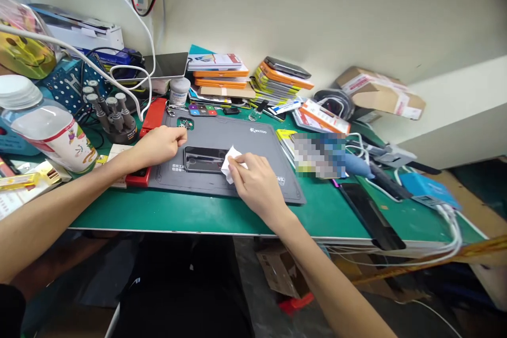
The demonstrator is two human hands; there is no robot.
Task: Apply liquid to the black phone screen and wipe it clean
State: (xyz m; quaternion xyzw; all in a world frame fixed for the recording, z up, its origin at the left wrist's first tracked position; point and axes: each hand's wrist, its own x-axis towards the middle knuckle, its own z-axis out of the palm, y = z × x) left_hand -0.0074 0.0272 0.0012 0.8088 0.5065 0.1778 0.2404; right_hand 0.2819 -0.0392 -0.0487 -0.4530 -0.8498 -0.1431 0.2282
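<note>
A black smartphone [206,159] lies screen up on a grey work mat [222,134], its glass showing reflections. My right hand [255,179] pinches a crumpled white tissue [231,161] against the phone's right end. Just off the phone's upper left corner, my left hand [163,143] is closed, fingers curled under; whatever they may hold is hidden. Small metal parts sit in a recess [185,123] of the mat, above the left hand. Beneath my left wrist, a red object [138,177] rests at the mat's left edge.
Left stand a large labelled bottle [59,132] and a screwdriver rack [114,121]. Stacked boxes [222,76] line the wall. A dark flat panel [370,214] lies on the right, near a blue cabled box [430,190]. A white cable [103,76] arches over the left side.
</note>
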